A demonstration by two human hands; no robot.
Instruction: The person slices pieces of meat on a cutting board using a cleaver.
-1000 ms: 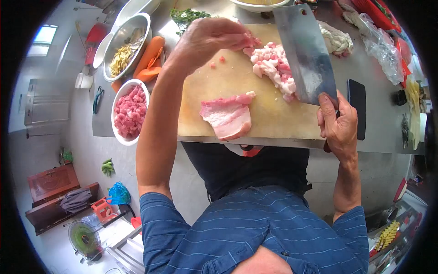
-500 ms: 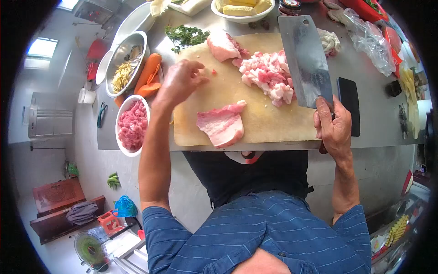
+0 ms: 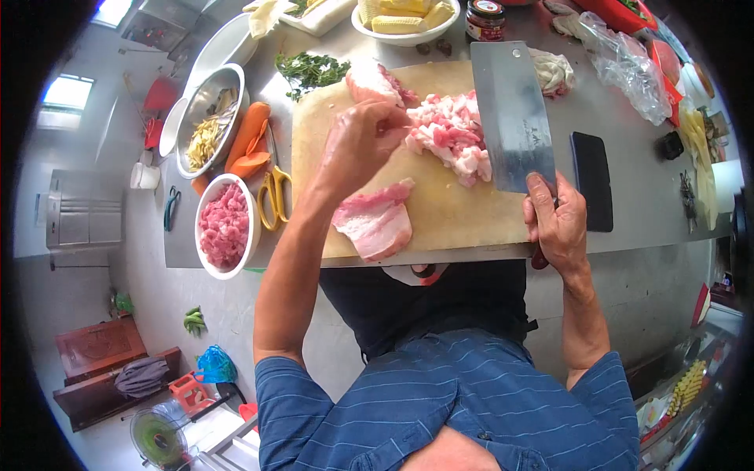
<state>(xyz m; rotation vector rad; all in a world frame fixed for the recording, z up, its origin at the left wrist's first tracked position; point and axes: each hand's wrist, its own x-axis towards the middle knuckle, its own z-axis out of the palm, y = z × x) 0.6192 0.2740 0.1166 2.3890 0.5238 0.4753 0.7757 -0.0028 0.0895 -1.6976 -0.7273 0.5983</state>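
My right hand [image 3: 559, 224] grips the handle of a cleaver [image 3: 514, 118], its broad blade tilted up over the right side of the cutting board [image 3: 463, 224]. My left hand [image 3: 363, 141] is over the board with fingertips pinched together, at the left edge of a pile of diced pork [image 3: 452, 137]. Whatever the pinch holds is too small or hidden to make out. Behind that hand lies a chunk of pork [image 3: 373, 82]. Below it, near the board's front edge, rests a flat slab of pork [image 3: 377, 224].
Left of the board are a bowl of minced meat [image 3: 224, 228], yellow-handled scissors [image 3: 274, 200], carrots [image 3: 251, 133] and a metal bowl [image 3: 228, 78]. Green herbs [image 3: 310, 72] lie behind. A phone [image 3: 591, 180], a cloth [image 3: 552, 72] and a jar [image 3: 484, 22] sit right and back.
My left hand has moved right from the board's left side to the diced pork, its fingers now pinched. The small red bit on the board is out of sight. The cleaver stays in my right hand.
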